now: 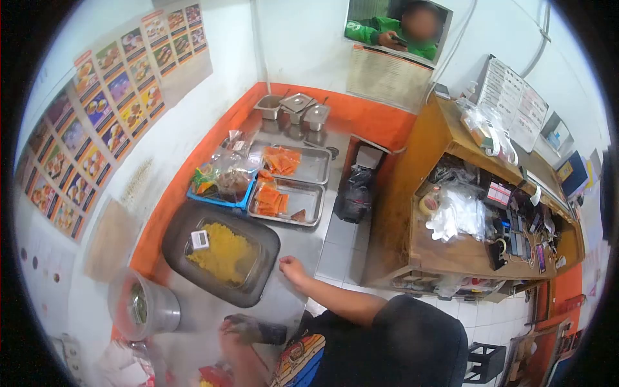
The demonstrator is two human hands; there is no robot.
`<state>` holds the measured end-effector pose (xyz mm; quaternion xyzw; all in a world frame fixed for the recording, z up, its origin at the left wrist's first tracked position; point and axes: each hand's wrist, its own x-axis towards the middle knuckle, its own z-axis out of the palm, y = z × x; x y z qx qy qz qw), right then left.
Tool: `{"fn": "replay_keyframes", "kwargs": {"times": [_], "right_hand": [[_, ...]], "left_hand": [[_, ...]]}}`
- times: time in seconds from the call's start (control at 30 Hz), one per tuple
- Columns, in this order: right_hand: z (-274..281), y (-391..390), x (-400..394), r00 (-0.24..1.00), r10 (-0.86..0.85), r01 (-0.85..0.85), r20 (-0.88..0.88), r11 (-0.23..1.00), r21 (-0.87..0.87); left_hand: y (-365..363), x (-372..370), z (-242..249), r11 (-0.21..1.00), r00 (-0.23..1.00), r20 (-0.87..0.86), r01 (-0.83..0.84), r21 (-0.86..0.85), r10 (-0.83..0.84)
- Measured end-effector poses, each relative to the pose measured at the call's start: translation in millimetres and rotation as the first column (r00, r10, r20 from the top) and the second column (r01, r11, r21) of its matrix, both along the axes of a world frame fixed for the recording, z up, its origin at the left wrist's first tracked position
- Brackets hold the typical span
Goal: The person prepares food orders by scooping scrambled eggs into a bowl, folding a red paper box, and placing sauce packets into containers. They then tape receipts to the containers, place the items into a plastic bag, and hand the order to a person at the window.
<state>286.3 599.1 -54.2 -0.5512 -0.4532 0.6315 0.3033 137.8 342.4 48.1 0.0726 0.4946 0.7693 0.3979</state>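
Tub looks stiff; hold its rim at ten and four o'clock. Right hand, left hand: can't tell if spread.

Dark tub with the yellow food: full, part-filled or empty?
Part-filled: the yellow food lies in a loose heap on the floor of the tub, leaving some dark floor bare beside it.

A dark, oblong tub with rounded corners lies slantwise on the metal counter, its open top facing up. Inside, a bright yellow, seemingly crumbly food spreads in an uneven heap, leaving some of the floor bare. A small white, boxy object with a dark panel sits at the heap's left edge.
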Motion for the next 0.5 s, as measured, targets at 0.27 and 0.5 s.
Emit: {"fn": "replay_keyframes", "kwargs": {"times": [0.27,0.5], "right_hand": [[-4.0,-47.4,25.1,0.999,0.049,-0.049,-0.023,0.999,-0.021],[50.0,-101.5,82.9,0.988,0.118,-0.133,-0.102,0.98,-0.148]], "left_hand": [[-127.5,-14.3,94.4,0.839,0.75,-0.555,-0.521,-0.16,0.36],[-247.3,-21.8,96.9,0.663,0.564,-0.604,-0.744,-0.078,0.563]]}}
